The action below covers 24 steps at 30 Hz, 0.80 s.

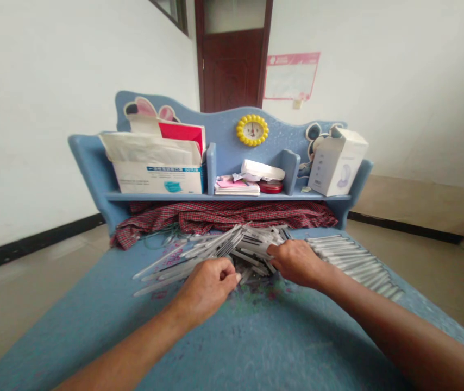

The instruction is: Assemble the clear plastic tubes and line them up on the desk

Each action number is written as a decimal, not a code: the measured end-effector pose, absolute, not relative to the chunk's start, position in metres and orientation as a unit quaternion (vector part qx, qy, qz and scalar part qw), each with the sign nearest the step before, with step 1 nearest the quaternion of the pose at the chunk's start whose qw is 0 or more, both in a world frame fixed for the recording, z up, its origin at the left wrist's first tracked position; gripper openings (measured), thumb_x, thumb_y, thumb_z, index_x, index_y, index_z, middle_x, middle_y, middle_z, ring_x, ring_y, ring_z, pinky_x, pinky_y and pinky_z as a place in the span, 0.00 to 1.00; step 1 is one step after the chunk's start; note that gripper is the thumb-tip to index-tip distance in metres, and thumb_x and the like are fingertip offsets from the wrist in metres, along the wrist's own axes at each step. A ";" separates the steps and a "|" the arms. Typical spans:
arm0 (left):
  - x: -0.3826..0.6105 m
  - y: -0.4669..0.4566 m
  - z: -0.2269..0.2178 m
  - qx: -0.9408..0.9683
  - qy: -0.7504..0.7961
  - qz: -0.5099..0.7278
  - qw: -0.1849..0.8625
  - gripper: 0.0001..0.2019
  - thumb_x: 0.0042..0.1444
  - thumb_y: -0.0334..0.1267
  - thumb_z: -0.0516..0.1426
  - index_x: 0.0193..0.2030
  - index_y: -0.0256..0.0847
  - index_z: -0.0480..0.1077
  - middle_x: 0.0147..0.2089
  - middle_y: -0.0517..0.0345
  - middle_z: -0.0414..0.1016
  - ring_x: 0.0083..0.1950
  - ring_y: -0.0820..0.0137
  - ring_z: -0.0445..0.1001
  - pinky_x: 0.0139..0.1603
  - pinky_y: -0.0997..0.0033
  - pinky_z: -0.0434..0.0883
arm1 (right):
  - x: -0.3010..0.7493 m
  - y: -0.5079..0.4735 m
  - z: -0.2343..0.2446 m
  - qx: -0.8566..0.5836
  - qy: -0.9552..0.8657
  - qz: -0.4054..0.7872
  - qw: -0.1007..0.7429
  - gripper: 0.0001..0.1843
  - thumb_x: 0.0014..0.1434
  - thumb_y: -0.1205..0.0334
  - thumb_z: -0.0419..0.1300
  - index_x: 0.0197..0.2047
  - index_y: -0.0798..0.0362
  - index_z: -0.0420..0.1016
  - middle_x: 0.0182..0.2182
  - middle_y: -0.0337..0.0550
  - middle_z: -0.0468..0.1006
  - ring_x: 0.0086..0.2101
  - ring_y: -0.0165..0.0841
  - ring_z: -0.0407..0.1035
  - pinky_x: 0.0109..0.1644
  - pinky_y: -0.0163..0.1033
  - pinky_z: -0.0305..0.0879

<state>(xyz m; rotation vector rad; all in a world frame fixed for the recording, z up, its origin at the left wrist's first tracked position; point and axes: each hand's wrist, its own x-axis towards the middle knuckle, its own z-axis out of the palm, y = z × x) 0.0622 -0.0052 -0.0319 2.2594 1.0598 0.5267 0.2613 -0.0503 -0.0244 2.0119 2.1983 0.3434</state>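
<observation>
A loose heap of thin white and dark pen parts [224, 247] lies in the middle of a blue desk [232, 336]. My left hand [207, 285] rests at the heap's near edge, fingers curled and pinched on something small I cannot make out. My right hand [295, 262] lies on the right side of the heap, fingers bent over a white piece [256, 248]. Right of that hand, a neat row of assembled white pens [350, 258] lies side by side.
A red checked cloth [224, 217] is bunched at the back under a blue shelf [227, 196]. The shelf holds a mask box [158, 176], papers, a red tin [270, 187] and a white carton [338, 163]. A brown door stands behind.
</observation>
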 end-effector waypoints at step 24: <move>0.058 -0.010 -0.041 0.896 0.349 0.225 0.157 0.08 0.53 0.35 0.50 0.26 0.39 0.66 0.26 0.59 0.69 0.31 0.71 0.67 0.32 0.73 0.60 | 0.274 -0.052 -0.021 0.719 0.688 0.087 0.044 0.14 0.57 0.58 0.48 0.35 0.53 0.73 0.31 0.50 0.78 0.34 0.39 0.72 0.33 0.36 0.59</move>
